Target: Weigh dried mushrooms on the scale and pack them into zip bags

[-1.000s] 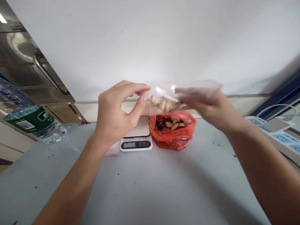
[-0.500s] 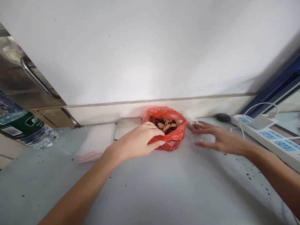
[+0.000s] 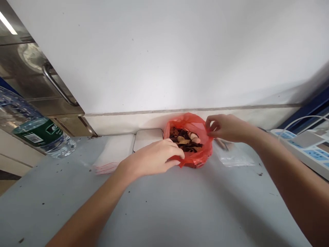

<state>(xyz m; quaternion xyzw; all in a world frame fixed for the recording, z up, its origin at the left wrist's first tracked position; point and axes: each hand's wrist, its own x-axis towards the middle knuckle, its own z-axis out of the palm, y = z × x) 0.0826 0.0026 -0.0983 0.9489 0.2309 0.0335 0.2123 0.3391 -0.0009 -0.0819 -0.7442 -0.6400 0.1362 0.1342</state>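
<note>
A red plastic bag [image 3: 203, 158] sits on the grey table against the wall, its mouth spread wide. Dried brown and dark slices [image 3: 183, 140] fill it. At the front left rim, my left hand [image 3: 155, 156] has its fingers over the edge and its thumb outside, gripping the plastic. Across from it, my right hand [image 3: 223, 127] pinches the rim at the right and draws it outward. Just below that wrist lies a clear plastic bag [image 3: 238, 157] with a few brown pieces partly hidden by the hand.
Left of the red bag are a flat white-topped device [image 3: 147, 137] and a stack of clear zip bags [image 3: 115, 151]. A large water bottle [image 3: 41, 132] stands at the far left. A white power strip [image 3: 305, 147] with cables runs along the right.
My right hand has gone from beside the clear bag to the red bag's right rim and closed on it. The red bag's mouth is wider. The view has shifted slightly left.
</note>
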